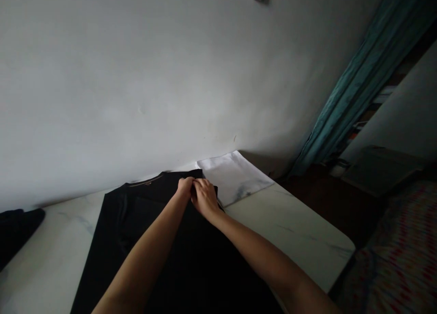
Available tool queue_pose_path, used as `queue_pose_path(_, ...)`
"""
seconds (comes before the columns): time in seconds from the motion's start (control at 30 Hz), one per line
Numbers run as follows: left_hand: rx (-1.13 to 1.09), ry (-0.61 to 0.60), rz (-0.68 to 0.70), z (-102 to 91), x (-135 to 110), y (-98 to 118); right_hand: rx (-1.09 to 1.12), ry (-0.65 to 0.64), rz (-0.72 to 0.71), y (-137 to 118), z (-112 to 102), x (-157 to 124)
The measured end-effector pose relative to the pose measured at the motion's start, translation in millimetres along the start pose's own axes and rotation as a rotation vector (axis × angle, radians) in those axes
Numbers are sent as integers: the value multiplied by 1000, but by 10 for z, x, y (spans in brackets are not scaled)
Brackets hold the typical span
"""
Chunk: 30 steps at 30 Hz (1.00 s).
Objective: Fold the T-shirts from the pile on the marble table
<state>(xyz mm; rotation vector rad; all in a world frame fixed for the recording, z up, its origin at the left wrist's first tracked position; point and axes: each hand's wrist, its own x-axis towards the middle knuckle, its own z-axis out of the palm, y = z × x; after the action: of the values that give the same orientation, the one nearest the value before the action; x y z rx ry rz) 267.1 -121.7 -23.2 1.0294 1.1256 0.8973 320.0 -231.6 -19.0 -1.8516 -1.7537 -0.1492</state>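
A black shirt [201,268] lies spread on the table, its neckline toward the wall and a sleeve folded across its front on the left. At its upper right part, near the shoulder, my two hands meet. My left hand [185,186] is closed with its fingers pinched on the black fabric. Right beside it, my right hand [205,198] has curled fingers gripping the same fabric; the fingertips are partly hidden. A folded white cloth [234,173] lies just beyond my right hand, by the wall.
The white marble-patterned table [290,218] stands against a pale wall [153,86]. Another dark garment [20,232] lies at the table's left end. On the right, past the table's edge, are a teal curtain [351,86] and a colourful patterned fabric [399,255].
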Motion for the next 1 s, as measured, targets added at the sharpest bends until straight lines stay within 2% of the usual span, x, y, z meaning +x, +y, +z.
queue_pose_path(0.07,2,68,-48,-35,-27,49,-37,85,42,76,-27,-196)
queue_pose_path(0.13,-3,116,-80,-56,-84,98,-81,69,149,196,-91,-380)
queue_pose_path(0.23,-14,152,-90,-77,-189,168,-122,-137,300,328,-257,-603)
queue_pose_path(0.33,-27,165,-88,-118,-266,234,-190,-329,368,296,-450,-796)
queue_pose_path(0.47,-46,179,-82,-245,-319,308,-303,-421,315,89,-627,-1062)
queue_pose_path(0.63,-72,184,-63,-517,-393,365,-315,-427,276,-164,-702,-1296)
queue_pose_path(0.8,-75,210,-56,-891,-477,409,-224,-408,180,-453,-656,-1301)
queue_pose_path(1.0,-56,291,-77,-1354,-547,353,-127,-477,76,-783,-498,-1210)
